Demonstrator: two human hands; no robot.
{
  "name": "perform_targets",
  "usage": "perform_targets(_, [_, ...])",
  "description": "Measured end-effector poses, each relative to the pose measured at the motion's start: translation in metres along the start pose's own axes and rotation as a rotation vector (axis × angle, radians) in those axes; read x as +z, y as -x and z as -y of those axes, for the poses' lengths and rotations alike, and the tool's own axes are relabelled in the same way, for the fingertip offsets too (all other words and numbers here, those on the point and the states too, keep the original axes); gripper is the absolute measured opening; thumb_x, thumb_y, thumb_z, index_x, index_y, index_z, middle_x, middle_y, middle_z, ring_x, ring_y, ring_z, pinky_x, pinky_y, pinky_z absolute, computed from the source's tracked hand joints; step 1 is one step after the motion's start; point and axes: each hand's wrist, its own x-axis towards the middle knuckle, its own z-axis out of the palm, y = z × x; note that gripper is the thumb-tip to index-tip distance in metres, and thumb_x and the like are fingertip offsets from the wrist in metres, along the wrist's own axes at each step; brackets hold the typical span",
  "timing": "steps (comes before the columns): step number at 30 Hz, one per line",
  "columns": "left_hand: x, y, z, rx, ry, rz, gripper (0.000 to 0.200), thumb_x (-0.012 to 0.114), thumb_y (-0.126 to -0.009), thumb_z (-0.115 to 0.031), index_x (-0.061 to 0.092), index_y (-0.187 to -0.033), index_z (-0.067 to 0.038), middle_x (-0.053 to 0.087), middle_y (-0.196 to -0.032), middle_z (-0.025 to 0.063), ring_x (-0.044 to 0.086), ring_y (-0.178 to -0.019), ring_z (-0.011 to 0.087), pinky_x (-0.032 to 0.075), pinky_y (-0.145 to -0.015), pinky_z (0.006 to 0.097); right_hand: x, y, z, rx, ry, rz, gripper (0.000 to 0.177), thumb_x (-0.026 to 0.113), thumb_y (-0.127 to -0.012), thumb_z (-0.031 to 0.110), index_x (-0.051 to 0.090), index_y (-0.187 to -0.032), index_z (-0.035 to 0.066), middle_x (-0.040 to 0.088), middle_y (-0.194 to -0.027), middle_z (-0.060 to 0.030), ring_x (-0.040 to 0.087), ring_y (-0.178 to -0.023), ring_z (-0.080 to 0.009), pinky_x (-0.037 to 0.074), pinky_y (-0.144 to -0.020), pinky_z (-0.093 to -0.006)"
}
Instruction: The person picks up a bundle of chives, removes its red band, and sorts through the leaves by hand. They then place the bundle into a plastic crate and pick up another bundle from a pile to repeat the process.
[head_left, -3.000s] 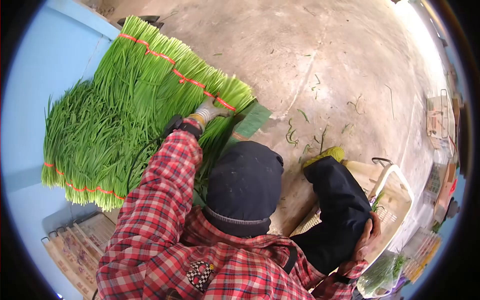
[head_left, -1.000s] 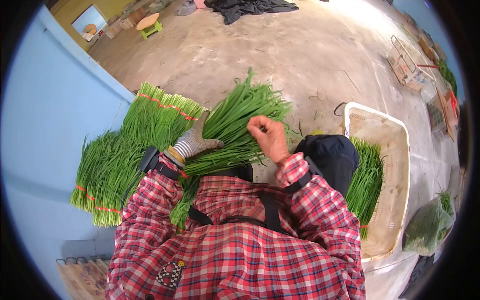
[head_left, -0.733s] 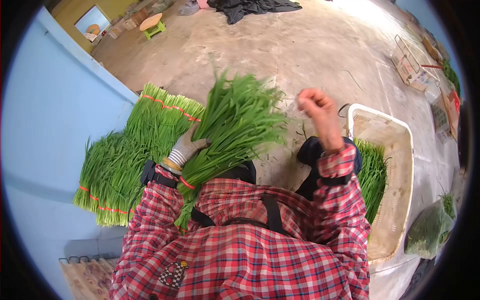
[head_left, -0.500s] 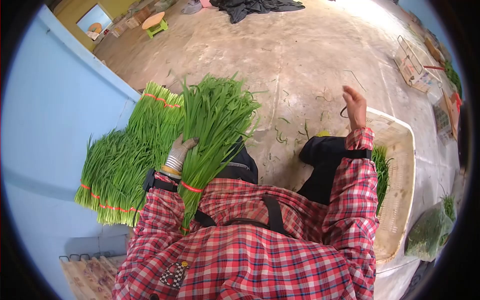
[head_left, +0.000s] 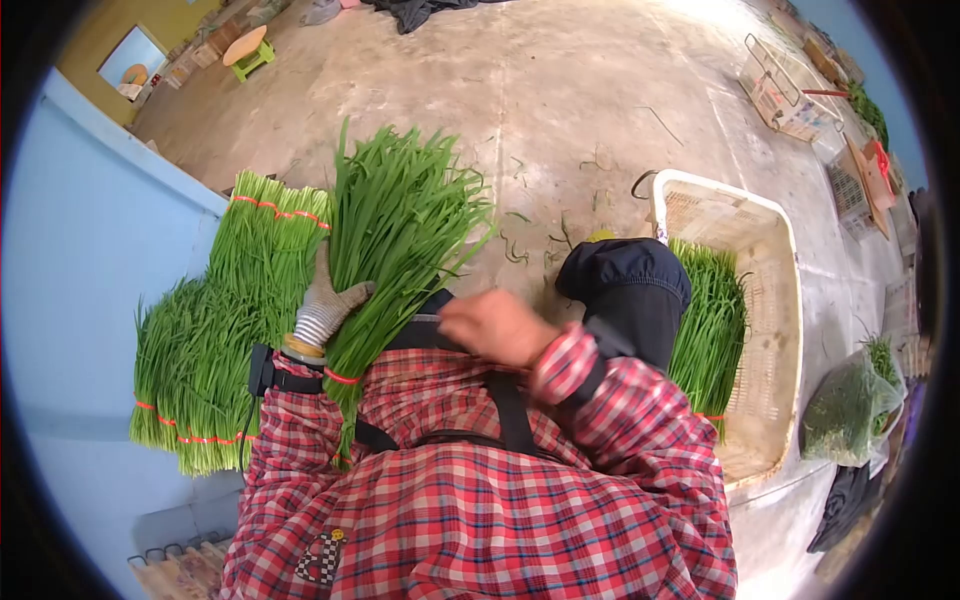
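My left hand (head_left: 325, 305), in a grey knit glove, grips a bundle of green chives (head_left: 395, 230) tied with a red band and holds it upright, tips fanning away from me. My bare right hand (head_left: 492, 328) is blurred in front of my chest, just right of the bundle's lower stems, holding nothing that I can see. A stack of tied chive bundles (head_left: 215, 330) lies on the floor to the left, against a blue wall. More chives (head_left: 712, 325) lie inside a white plastic basket (head_left: 775, 300) on my right.
The concrete floor (head_left: 560, 90) ahead carries scattered chive scraps. My dark-trousered knee (head_left: 625, 285) juts between bundle and basket. A plastic bag of greens (head_left: 845, 410) sits at far right. Wire crates (head_left: 790, 95) and a small stool (head_left: 245, 45) stand far off.
My right hand came down from beside the basket to just in front of my chest, next to the bundle. The bundle in my left hand stayed upright. The view shifted slightly.
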Motion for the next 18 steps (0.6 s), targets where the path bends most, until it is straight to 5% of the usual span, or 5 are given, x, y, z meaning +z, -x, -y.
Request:
perform_targets(3, [0.001, -0.01, -0.003, -0.151, 0.054, 0.036, 0.102, 0.081, -0.072, -0.036, 0.021, -0.147, 0.0, 0.051, -0.132, 0.0279, 0.053, -0.12, 0.0351, 0.041, -0.102, 0.0374, 0.055, 0.001, 0.009, -0.191, -0.015, 0.096, 0.032, 0.062, -0.082, 0.019, 0.06, -0.111, 0.006, 0.064, -0.094, -0.0167, 0.062, -0.09, -0.037, 0.051, -0.077, -0.0462])
perform_targets(8, [0.002, -0.015, 0.012, -0.175, -0.034, -0.042, 0.096, 0.077, -0.074, -0.04, 0.028, -0.145, 0.0, 0.053, -0.129, 0.0293, 0.052, -0.121, 0.0374, 0.041, -0.102, 0.0371, 0.055, 0.004, 0.029, -0.082, 0.054, 0.257, 0.034, 0.058, -0.087, 0.017, 0.058, -0.12, 0.01, 0.065, -0.099, -0.0162, 0.062, -0.092, -0.0368, 0.051, -0.079, -0.0438])
perform_targets(18, [0.008, -0.015, 0.021, -0.168, 0.019, -0.086, 0.099, 0.076, -0.073, -0.044, 0.026, -0.146, 0.001, 0.046, -0.136, 0.0297, 0.047, -0.127, 0.0394, 0.038, -0.105, 0.0377, 0.058, 0.009, 0.036, -0.079, 0.197, 0.32, 0.031, 0.055, -0.088, 0.016, 0.06, -0.118, 0.009, 0.066, -0.104, -0.0161, 0.062, -0.093, -0.0372, 0.051, -0.08, -0.0445])
